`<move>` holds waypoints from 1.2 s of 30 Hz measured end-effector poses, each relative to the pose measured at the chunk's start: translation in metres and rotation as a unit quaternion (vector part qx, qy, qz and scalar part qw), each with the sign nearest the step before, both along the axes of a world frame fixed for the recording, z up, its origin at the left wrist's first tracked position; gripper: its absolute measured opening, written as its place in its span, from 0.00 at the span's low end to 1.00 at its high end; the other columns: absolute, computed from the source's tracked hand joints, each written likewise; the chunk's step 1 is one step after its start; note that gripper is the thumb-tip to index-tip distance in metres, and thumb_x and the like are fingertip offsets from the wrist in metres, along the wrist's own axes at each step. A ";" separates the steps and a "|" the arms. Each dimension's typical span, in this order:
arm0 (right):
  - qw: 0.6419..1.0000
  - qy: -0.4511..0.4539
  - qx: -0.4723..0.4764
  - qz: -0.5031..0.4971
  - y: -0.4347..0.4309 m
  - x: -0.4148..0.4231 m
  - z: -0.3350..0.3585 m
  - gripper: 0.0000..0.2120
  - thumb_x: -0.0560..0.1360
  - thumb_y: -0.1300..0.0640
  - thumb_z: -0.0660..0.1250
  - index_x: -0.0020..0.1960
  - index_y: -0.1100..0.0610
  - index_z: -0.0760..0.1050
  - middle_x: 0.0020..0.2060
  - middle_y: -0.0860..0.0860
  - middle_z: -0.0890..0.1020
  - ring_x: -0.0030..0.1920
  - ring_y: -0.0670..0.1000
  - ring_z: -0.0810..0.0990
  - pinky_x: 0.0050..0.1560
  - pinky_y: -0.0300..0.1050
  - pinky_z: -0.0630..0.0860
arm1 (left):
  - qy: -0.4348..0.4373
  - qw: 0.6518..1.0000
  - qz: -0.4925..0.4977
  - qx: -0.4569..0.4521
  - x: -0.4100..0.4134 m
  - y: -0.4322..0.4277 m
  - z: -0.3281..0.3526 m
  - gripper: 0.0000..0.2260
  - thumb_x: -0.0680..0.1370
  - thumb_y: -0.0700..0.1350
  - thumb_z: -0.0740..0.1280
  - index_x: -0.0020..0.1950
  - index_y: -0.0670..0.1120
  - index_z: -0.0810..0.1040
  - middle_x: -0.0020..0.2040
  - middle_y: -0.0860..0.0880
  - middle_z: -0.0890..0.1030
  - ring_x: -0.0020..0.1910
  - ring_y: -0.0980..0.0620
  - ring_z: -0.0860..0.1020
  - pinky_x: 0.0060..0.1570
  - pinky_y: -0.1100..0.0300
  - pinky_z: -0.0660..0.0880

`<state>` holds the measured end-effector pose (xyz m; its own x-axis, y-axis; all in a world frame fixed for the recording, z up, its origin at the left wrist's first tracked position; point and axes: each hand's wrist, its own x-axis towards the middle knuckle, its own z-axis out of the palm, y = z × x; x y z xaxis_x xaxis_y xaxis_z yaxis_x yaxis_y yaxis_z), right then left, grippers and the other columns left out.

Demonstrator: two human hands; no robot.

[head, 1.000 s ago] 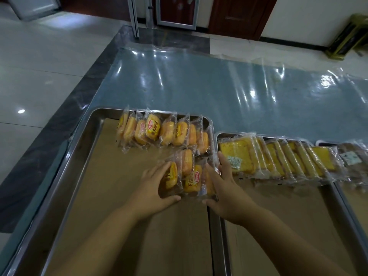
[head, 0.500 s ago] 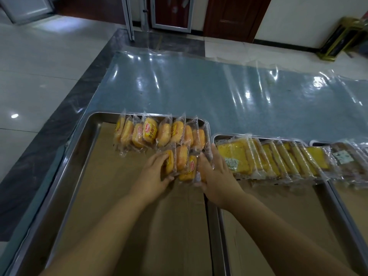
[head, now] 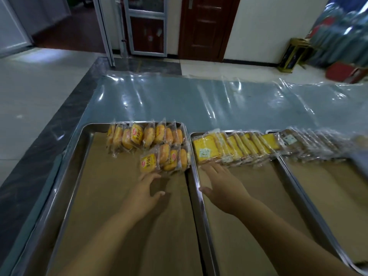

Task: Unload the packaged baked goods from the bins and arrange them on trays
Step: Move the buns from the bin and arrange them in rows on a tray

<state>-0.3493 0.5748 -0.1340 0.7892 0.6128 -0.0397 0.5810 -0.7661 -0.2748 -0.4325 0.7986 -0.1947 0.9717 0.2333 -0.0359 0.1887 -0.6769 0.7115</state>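
Left hand (head: 145, 193) near bun packs (head: 169, 158)

Three rectangular stainless-steel trays lined with brown paper are set side by side. In the left tray (head: 65, 188), a far row of round golden buns in clear wrappers (head: 145, 136) is stood on edge, with a shorter row of four buns (head: 165, 158) laid before its right end. Overlapped yellow wrapped cake slices (head: 235, 148) are ranged along the middle tray's (head: 206, 246) far edge. Brownish wrapped packs (head: 306, 144), blurred, are lined up likewise in the right tray (head: 296, 186).
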 end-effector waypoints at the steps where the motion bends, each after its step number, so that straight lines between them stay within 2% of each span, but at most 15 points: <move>1: 1.000 0.004 -0.001 -0.007 -0.009 -0.005 0.002 0.26 0.75 0.49 0.65 0.71 0.51 0.62 0.67 0.49 0.68 0.66 0.52 0.67 0.60 0.47 0.69 | -0.008 1.000 -0.007 0.002 -0.002 -0.006 0.002 0.19 0.73 0.48 0.71 0.62 0.51 0.73 0.65 0.53 0.69 0.62 0.53 0.71 0.58 0.56 0.72; 4: 1.000 0.005 0.002 -0.031 -0.039 -0.016 0.008 0.22 0.75 0.47 0.65 0.68 0.49 0.66 0.64 0.47 0.71 0.61 0.51 0.71 0.54 0.45 0.71 | -0.054 0.998 -0.028 0.022 -0.005 -0.029 0.016 0.16 0.73 0.48 0.71 0.60 0.50 0.75 0.59 0.53 0.72 0.59 0.55 0.72 0.54 0.64 0.67; 7: 0.999 0.005 -0.003 -0.048 -0.072 -0.024 0.017 0.20 0.76 0.46 0.64 0.65 0.49 0.68 0.62 0.47 0.74 0.59 0.51 0.74 0.52 0.45 0.73 | -0.099 0.992 -0.047 0.059 -0.008 -0.058 0.037 0.15 0.72 0.48 0.72 0.57 0.49 0.77 0.53 0.52 0.75 0.53 0.57 0.72 0.49 0.65 0.65; 9: 0.998 -0.003 -0.005 -0.057 -0.098 -0.027 0.023 0.19 0.76 0.45 0.63 0.65 0.48 0.68 0.61 0.46 0.74 0.58 0.51 0.74 0.52 0.48 0.74 | -0.116 0.988 -0.062 0.081 -0.009 -0.081 0.052 0.14 0.73 0.48 0.71 0.57 0.49 0.77 0.54 0.52 0.76 0.53 0.56 0.72 0.50 0.64 0.65; 12: 0.997 -0.019 0.006 -0.075 -0.143 -0.029 0.033 0.19 0.76 0.45 0.63 0.65 0.48 0.69 0.61 0.46 0.75 0.57 0.50 0.75 0.49 0.44 0.72 | -0.119 0.982 -0.094 0.112 -0.008 -0.118 0.073 0.15 0.74 0.52 0.69 0.59 0.51 0.76 0.55 0.53 0.75 0.57 0.55 0.71 0.52 0.65 0.64; 16: 0.995 -0.029 0.029 -0.095 -0.217 -0.028 0.050 0.18 0.75 0.46 0.65 0.63 0.50 0.71 0.60 0.47 0.75 0.57 0.49 0.74 0.56 0.48 0.73 | -0.131 0.975 -0.104 0.149 -0.007 -0.181 0.095 0.15 0.74 0.54 0.68 0.59 0.53 0.75 0.56 0.56 0.74 0.58 0.56 0.69 0.52 0.64 0.64; 18: 0.996 -0.031 0.017 -0.088 -0.256 -0.026 0.059 0.18 0.76 0.46 0.64 0.63 0.50 0.71 0.60 0.47 0.75 0.55 0.49 0.75 0.54 0.45 0.73 | -0.136 0.972 -0.102 0.162 -0.006 -0.217 0.102 0.15 0.74 0.54 0.68 0.59 0.53 0.75 0.56 0.56 0.74 0.58 0.56 0.70 0.52 0.65 0.63; 21: 0.996 -0.048 -0.007 -0.072 -0.316 -0.022 0.073 0.18 0.76 0.45 0.64 0.63 0.50 0.72 0.59 0.48 0.75 0.54 0.50 0.75 0.50 0.45 0.73 | -0.140 0.973 -0.096 0.155 -0.004 -0.275 0.114 0.15 0.73 0.55 0.69 0.58 0.53 0.76 0.55 0.57 0.75 0.56 0.56 0.72 0.52 0.64 0.66; 25: 0.994 -0.077 -0.006 -0.073 -0.384 -0.019 0.094 0.19 0.75 0.43 0.64 0.63 0.48 0.72 0.59 0.46 0.75 0.55 0.49 0.75 0.53 0.46 0.74 | -0.144 0.972 -0.098 0.155 0.002 -0.348 0.129 0.14 0.73 0.55 0.69 0.57 0.54 0.76 0.55 0.56 0.75 0.56 0.57 0.72 0.51 0.64 0.65; 30: 0.991 -0.103 -0.021 -0.085 -0.450 -0.004 0.109 0.19 0.75 0.42 0.64 0.63 0.46 0.72 0.60 0.45 0.76 0.56 0.48 0.75 0.46 0.39 0.65 | -0.145 0.971 -0.115 0.154 0.009 -0.409 0.145 0.12 0.73 0.56 0.68 0.54 0.57 0.75 0.51 0.61 0.73 0.53 0.59 0.71 0.49 0.63 0.67; 33: 0.988 -0.112 -0.039 -0.100 -0.487 0.011 0.118 0.19 0.75 0.41 0.63 0.64 0.45 0.71 0.61 0.44 0.75 0.58 0.48 0.75 0.49 0.41 0.68 | -0.155 0.971 -0.118 0.141 0.026 -0.436 0.154 0.11 0.72 0.55 0.69 0.52 0.58 0.75 0.48 0.64 0.72 0.48 0.64 0.70 0.46 0.71 0.65; 36: 0.987 -0.112 -0.050 -0.107 -0.519 0.032 0.132 0.19 0.75 0.41 0.62 0.64 0.45 0.71 0.61 0.44 0.75 0.58 0.49 0.74 0.53 0.45 0.71 | -0.165 0.966 -0.126 0.155 0.055 -0.462 0.161 0.12 0.72 0.53 0.70 0.54 0.53 0.78 0.48 0.60 0.75 0.48 0.61 0.71 0.45 0.70 0.64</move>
<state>-0.3169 0.0563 -0.0021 0.8961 0.4328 0.0983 0.4404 -0.8946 -0.0759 -0.3776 0.3361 -0.0340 0.9459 -0.0618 0.3185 -0.2115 -0.8618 0.4610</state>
